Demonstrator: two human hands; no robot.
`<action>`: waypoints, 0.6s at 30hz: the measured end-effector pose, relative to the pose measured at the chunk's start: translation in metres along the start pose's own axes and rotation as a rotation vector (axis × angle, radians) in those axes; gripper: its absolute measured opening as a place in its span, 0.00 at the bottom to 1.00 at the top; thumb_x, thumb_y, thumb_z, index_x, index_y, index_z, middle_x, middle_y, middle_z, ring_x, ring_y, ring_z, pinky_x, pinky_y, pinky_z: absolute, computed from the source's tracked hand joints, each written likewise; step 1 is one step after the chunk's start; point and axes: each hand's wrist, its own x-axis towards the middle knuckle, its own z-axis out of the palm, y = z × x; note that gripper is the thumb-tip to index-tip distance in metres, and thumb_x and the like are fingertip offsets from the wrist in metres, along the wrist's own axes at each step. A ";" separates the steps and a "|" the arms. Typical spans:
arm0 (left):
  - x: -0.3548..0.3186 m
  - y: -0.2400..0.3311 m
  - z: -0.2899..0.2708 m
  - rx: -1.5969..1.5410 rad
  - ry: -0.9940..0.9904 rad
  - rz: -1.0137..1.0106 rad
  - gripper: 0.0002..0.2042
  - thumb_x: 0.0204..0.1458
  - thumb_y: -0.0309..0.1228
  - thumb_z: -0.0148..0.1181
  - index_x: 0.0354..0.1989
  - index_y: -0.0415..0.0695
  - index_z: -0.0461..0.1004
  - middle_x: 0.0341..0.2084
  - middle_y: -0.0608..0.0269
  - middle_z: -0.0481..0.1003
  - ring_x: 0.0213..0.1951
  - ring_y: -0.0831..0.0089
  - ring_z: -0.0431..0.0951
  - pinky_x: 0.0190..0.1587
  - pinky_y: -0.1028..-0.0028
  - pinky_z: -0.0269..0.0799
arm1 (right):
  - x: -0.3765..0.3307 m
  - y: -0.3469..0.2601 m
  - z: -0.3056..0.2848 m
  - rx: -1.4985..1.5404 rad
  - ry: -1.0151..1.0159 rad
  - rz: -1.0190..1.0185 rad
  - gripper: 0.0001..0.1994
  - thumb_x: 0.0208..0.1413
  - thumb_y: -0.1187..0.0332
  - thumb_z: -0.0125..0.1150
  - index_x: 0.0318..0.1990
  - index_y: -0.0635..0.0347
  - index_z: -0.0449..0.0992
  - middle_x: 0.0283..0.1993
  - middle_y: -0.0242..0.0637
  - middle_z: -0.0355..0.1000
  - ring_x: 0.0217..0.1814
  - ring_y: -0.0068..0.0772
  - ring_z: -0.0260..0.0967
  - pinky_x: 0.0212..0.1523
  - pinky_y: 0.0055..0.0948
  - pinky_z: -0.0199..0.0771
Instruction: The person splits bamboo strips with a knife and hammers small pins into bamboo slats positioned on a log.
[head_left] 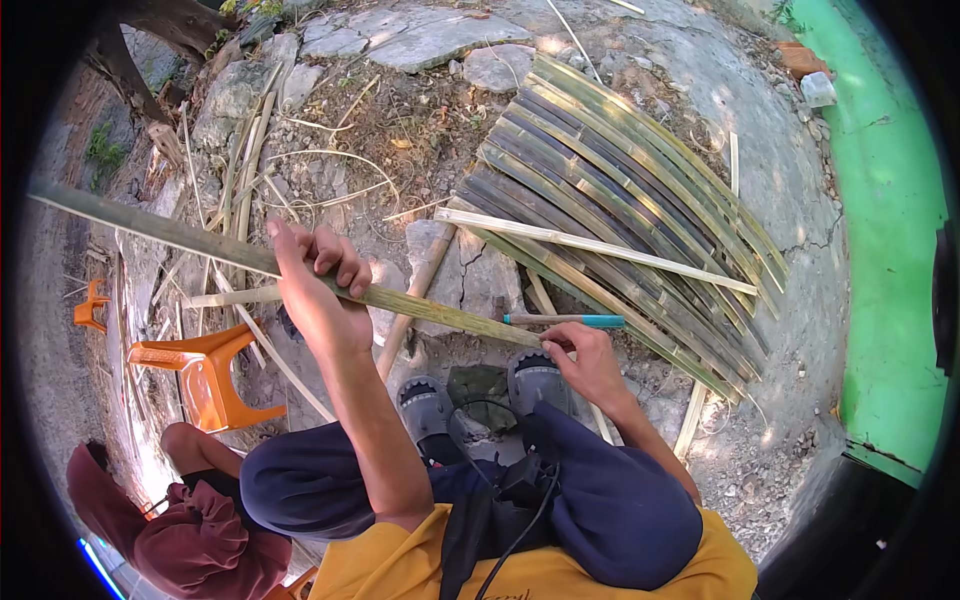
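A long green bamboo strip (150, 226) runs from the far left down to the middle of the view. My left hand (318, 290) is closed around it near its middle, lifted off the ground. My right hand (588, 362) grips the strip's near end (480, 322), just above my grey shoes (536, 380). A tool with a teal handle (570, 320) lies right beside the right hand's fingers, apparently on the ground. Behind it a pile of split green bamboo slats (620, 190) fans out over the stone ground, with a pale slat (590, 243) lying across it.
An orange plastic stool (208, 372) stands at my left, and another person in dark red (200, 540) crouches at the lower left. Loose pale strips and shavings (250, 170) litter the rocky ground. A green wall (890, 210) borders the right side.
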 end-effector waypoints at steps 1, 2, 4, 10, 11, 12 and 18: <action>-0.001 0.001 0.014 0.043 0.000 -0.001 0.23 0.69 0.54 0.48 0.28 0.51 0.56 0.19 0.73 0.51 0.20 0.80 0.54 0.17 0.77 0.49 | 0.001 0.000 0.000 -0.026 0.002 -0.021 0.06 0.58 0.75 0.64 0.41 0.68 0.82 0.37 0.41 0.80 0.37 0.35 0.80 0.40 0.30 0.81; -0.001 0.004 0.022 0.087 0.002 0.004 0.24 0.69 0.54 0.48 0.28 0.50 0.55 0.21 0.72 0.53 0.21 0.80 0.56 0.17 0.77 0.52 | 0.002 -0.001 0.000 -0.025 -0.003 -0.024 0.06 0.58 0.75 0.64 0.41 0.68 0.82 0.37 0.41 0.80 0.37 0.35 0.80 0.40 0.30 0.81; 0.005 0.008 0.027 0.115 -0.089 0.036 0.24 0.69 0.53 0.47 0.28 0.47 0.56 0.24 0.69 0.56 0.24 0.78 0.61 0.17 0.77 0.62 | 0.004 -0.003 -0.003 -0.006 -0.142 -0.012 0.06 0.59 0.75 0.63 0.40 0.68 0.82 0.35 0.40 0.80 0.35 0.33 0.79 0.38 0.29 0.79; 0.018 0.002 0.050 0.122 -0.386 0.132 0.15 0.72 0.44 0.45 0.45 0.44 0.63 0.28 0.65 0.62 0.21 0.76 0.65 0.17 0.77 0.63 | 0.004 -0.018 -0.010 0.215 -0.244 0.112 0.06 0.60 0.75 0.61 0.41 0.67 0.82 0.33 0.41 0.79 0.34 0.28 0.79 0.37 0.28 0.77; 0.021 0.000 0.051 0.119 -0.361 0.137 0.13 0.72 0.42 0.44 0.47 0.43 0.64 0.27 0.65 0.63 0.18 0.78 0.64 0.17 0.77 0.62 | 0.004 -0.019 -0.011 0.215 -0.243 0.112 0.06 0.60 0.75 0.61 0.41 0.67 0.82 0.33 0.41 0.79 0.34 0.28 0.79 0.37 0.28 0.77; 0.024 -0.001 0.050 0.120 -0.362 0.137 0.13 0.72 0.42 0.44 0.47 0.43 0.64 0.27 0.65 0.63 0.18 0.78 0.64 0.17 0.77 0.62 | 0.004 -0.020 -0.013 0.276 -0.303 0.142 0.06 0.61 0.75 0.61 0.41 0.66 0.82 0.33 0.38 0.79 0.34 0.25 0.77 0.38 0.27 0.77; 0.046 -0.006 0.026 -0.046 -0.412 0.044 0.08 0.73 0.38 0.45 0.43 0.50 0.64 0.21 0.75 0.56 0.17 0.85 0.53 0.17 0.80 0.49 | -0.001 -0.011 -0.014 0.510 -0.430 0.158 0.07 0.65 0.73 0.60 0.44 0.69 0.80 0.36 0.30 0.78 0.38 0.18 0.73 0.42 0.23 0.74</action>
